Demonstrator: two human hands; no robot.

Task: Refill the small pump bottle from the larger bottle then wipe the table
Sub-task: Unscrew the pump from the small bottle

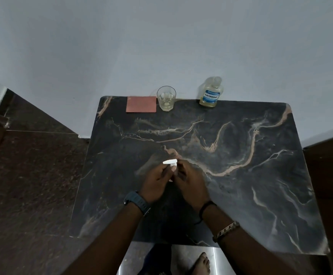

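Both hands meet over the middle of the dark marble table (241, 175). My left hand (155, 181) grips the small pump bottle, whose white pump head (170, 162) sticks out above my fingers; the body is mostly hidden. My right hand (189, 181) pinches the bottle just under the pump head. The larger bottle (211, 93), clear with yellowish liquid and a blue label, stands upright at the table's far edge, right of centre. A pink cloth (141, 104) lies flat at the far left.
A clear drinking glass (166, 98) stands between the cloth and the larger bottle, by the white wall. Dark stone floor lies to the left, wooden furniture to the right. A bare foot (201, 263) shows below the table's near edge.
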